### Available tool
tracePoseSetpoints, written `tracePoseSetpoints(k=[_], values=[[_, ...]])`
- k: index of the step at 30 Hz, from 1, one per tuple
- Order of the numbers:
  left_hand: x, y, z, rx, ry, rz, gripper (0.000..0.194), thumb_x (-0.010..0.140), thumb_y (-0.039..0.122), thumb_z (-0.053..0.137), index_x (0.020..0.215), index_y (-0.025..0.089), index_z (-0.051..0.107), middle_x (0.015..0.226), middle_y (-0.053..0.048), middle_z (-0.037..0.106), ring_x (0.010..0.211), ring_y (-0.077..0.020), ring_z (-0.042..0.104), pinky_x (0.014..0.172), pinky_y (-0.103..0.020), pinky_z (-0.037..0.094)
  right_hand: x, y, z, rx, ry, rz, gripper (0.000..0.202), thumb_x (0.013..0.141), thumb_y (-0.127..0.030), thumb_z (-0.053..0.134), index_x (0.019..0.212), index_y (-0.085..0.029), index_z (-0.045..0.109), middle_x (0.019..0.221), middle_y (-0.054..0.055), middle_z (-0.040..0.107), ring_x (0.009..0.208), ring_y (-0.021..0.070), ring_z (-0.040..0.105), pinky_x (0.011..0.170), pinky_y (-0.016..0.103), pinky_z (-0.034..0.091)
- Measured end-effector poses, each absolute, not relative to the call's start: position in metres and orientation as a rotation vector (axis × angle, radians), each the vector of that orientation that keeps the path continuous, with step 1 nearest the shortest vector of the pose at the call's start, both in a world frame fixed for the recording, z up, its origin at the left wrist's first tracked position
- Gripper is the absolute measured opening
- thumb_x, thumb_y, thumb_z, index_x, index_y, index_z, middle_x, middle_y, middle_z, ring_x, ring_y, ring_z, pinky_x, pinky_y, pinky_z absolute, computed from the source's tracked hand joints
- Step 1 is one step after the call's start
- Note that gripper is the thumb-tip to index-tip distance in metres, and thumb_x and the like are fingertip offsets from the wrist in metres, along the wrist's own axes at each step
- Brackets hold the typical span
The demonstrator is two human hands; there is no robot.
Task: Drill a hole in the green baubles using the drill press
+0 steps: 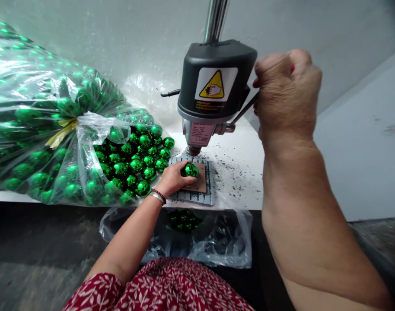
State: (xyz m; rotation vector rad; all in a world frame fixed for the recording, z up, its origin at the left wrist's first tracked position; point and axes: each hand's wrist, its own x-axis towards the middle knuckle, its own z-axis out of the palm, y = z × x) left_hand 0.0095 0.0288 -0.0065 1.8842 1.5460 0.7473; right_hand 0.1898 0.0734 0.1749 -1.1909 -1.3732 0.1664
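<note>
My left hand (174, 178) grips a shiny green bauble (191, 170) between thumb and fingers. The bauble rests on a brown board (200, 183) laid over the slotted grey base plate (210, 196) of a bench drill press (213, 82). Directly above it, the thin drill bit (192, 159) reaches down to the bauble's top; whether it has entered cannot be made out. At the upper right my right hand (286, 93) is closed in a fist around the end of the drill press's feed lever (246, 106). The grip end is hidden inside the fist.
On the left, a large clear bag (32, 116) of green baubles is tied with a yellow strip (63, 131). Several loose baubles (135, 166) lie beside it. Dark shavings litter the white table (239, 155). Below its front edge hangs an open plastic bag (223, 242) with baubles inside.
</note>
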Motion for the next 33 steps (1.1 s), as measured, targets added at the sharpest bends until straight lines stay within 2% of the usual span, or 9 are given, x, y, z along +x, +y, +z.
tracePoseSetpoints(k=[3, 7, 10, 15, 22, 33], values=[[0.010, 0.029, -0.006, 1.879, 1.567, 0.742, 0.068, 0.066, 0.037, 0.077, 0.129, 0.020, 0.059, 0.118, -0.010, 0.067, 0.109, -0.0285, 0.061, 0.100, -0.040, 0.045, 0.186, 0.061, 0.175, -1.210, -1.288, 0.199, 0.028, 0.084, -0.036, 0.043, 0.066, -0.017, 0.033, 0.066, -0.001, 0.038, 0.059, 0.0040, 0.029, 0.058, 0.022, 0.027], [0.010, 0.028, -0.008, 1.857, 1.534, 0.782, 0.064, 0.066, 0.035, 0.078, 0.126, 0.026, 0.060, 0.112, -0.005, 0.069, 0.105, -0.0247, 0.062, 0.098, -0.037, 0.046, 0.182, 0.041, 0.173, -1.197, -1.313, 0.136, 0.029, 0.085, -0.037, 0.043, 0.067, -0.016, 0.034, 0.063, -0.004, 0.032, 0.060, 0.0012, 0.028, 0.065, 0.023, 0.029], [0.010, 0.029, -0.010, 1.843, 1.529, 0.798, 0.065, 0.065, 0.035, 0.078, 0.126, 0.026, 0.060, 0.113, -0.005, 0.068, 0.106, -0.0246, 0.062, 0.099, -0.036, 0.046, 0.179, 0.026, 0.168, -1.220, -1.314, 0.053, 0.025, 0.085, -0.033, 0.044, 0.069, -0.014, 0.038, 0.063, -0.006, 0.032, 0.062, -0.0004, 0.027, 0.069, 0.022, 0.030], [0.010, 0.029, -0.010, 1.874, 1.553, 0.760, 0.069, 0.067, 0.037, 0.077, 0.131, 0.021, 0.057, 0.122, -0.008, 0.066, 0.112, -0.0267, 0.060, 0.103, -0.037, 0.044, 0.177, 0.007, 0.144, -1.189, -1.281, -0.040, 0.020, 0.081, -0.029, 0.050, 0.073, -0.013, 0.043, 0.068, -0.006, 0.041, 0.064, -0.0019, 0.035, 0.068, 0.018, 0.034], [0.009, 0.028, -0.010, 1.890, 1.562, 0.733, 0.069, 0.067, 0.040, 0.076, 0.131, 0.023, 0.057, 0.120, -0.006, 0.068, 0.110, -0.0247, 0.062, 0.101, -0.035, 0.044, 0.178, 0.004, 0.118, -1.107, -1.267, -0.176, 0.013, 0.076, -0.024, 0.052, 0.075, -0.011, 0.049, 0.067, -0.005, 0.048, 0.063, -0.0025, 0.042, 0.063, 0.014, 0.037], [0.008, 0.027, -0.014, 1.881, 1.529, 0.796, 0.067, 0.067, 0.038, 0.076, 0.130, 0.024, 0.058, 0.115, -0.005, 0.068, 0.106, -0.0241, 0.062, 0.097, -0.035, 0.046, 0.172, -0.004, 0.103, -1.088, -1.202, -0.181, 0.017, 0.076, -0.029, 0.054, 0.074, -0.012, 0.051, 0.066, -0.004, 0.054, 0.060, -0.0004, 0.046, 0.060, 0.015, 0.038]])
